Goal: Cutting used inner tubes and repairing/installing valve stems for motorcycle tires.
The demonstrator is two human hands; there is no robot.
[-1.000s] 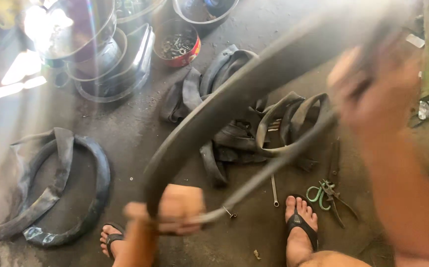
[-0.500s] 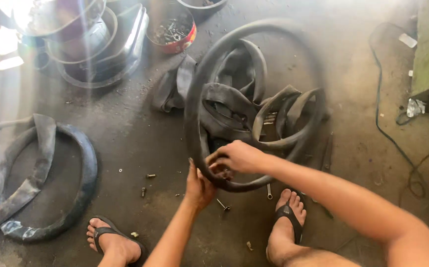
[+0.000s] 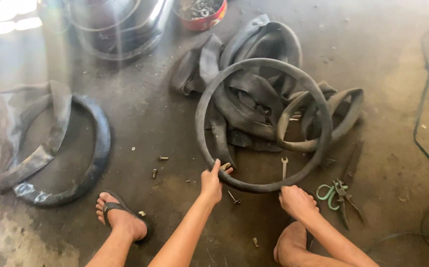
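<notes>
Rubber tube (image 3: 264,123) btwn hands (lower rim)

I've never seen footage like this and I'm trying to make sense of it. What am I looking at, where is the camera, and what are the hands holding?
The camera sits on a person's head and looks down at their own bare arms and sandalled feet on a concrete floor. There is no machine here. The left hand and the right hand both grip the near edge of a black rubber inner tube, which forms a round hoop. Behind it lies a heap of limp tubes. A tyre lies on the left. Scattered about are a small wrench, green-handled pliers, loose bolts, a red bowl of small parts and metal basins.
</notes>
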